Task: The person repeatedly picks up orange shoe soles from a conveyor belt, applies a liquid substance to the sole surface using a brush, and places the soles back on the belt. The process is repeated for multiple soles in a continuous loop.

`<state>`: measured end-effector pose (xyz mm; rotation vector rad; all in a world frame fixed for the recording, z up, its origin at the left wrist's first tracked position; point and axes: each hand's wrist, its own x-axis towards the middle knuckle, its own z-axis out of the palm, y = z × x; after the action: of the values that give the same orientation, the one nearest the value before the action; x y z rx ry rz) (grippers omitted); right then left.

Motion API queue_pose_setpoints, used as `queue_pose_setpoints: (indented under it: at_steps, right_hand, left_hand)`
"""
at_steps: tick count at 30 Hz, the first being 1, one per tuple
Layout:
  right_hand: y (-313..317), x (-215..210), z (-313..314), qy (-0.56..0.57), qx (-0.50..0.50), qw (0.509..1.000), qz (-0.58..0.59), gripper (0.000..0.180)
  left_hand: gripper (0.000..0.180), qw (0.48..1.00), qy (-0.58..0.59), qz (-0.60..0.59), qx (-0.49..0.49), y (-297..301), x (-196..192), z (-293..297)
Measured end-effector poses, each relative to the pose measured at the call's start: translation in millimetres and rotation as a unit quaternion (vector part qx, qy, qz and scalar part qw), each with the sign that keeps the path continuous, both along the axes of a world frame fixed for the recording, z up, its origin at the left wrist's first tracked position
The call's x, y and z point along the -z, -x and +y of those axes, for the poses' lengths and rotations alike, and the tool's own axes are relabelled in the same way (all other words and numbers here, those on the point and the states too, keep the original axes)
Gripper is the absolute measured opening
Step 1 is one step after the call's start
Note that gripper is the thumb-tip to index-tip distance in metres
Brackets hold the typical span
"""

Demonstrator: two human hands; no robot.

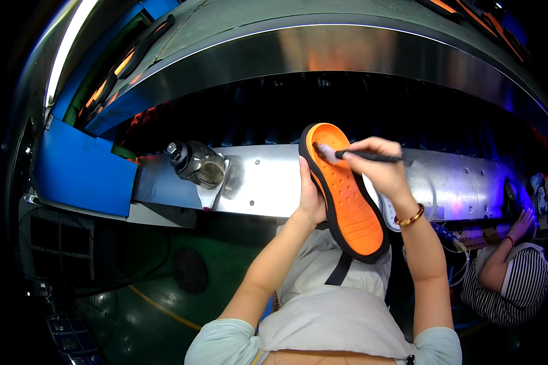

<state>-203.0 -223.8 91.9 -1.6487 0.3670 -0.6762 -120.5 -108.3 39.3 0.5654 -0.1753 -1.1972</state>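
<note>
My left hand (311, 198) grips the edge of a shoe sole (353, 210), orange inside with a black rim, tilted above my lap. Most of the fingers are hidden behind it. In my right hand (380, 164) is a brush (371, 156) with a black handle, pinched between thumb and fingers. Its pale, dark-tipped bristle end rests in the upper hollow of the sole. A white sole-shaped piece (391, 218) shows partly behind my right wrist.
A metal shelf (271, 182) runs across in front of me. On its left stands a dark transparent bottle (198, 163) on a white cloth. Beyond is a green conveyor belt (243, 27) carrying soles. A blue panel (82, 164) stands left; a co-worker in stripes (511, 280) sits right.
</note>
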Motion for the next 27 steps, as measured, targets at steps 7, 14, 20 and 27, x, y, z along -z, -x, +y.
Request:
queue_pose_setpoints:
  at_steps: [7, 14, 20, 27]
  right_hand:
    - [67.0, 23.0, 48.1, 0.23, -0.144, 0.961, 0.057, 0.012]
    - [48.3, -19.2, 1.8, 0.002, -0.032, 0.999, -0.023, 0.01]
    - [53.0, -25.8, 20.2, 0.073, -0.186, 0.978, -0.056, 0.012]
    - [55.7, -18.5, 15.2, 0.078, -0.169, 0.98, -0.075, 0.015]
  left_hand:
    - [0.078, 0.997, 0.009, -0.019, -0.079, -41.9, 11.8, 22.9]
    - [0.08, 0.999, 0.044, 0.031, -0.01, 6.4, -2.5, 13.8]
    - [0.077, 0.999, 0.027, -0.032, -0.013, 1.8, -17.0, 21.1]
    - [0.076, 0.993, 0.013, -0.034, -0.113, 0.8, -41.1, 12.7]
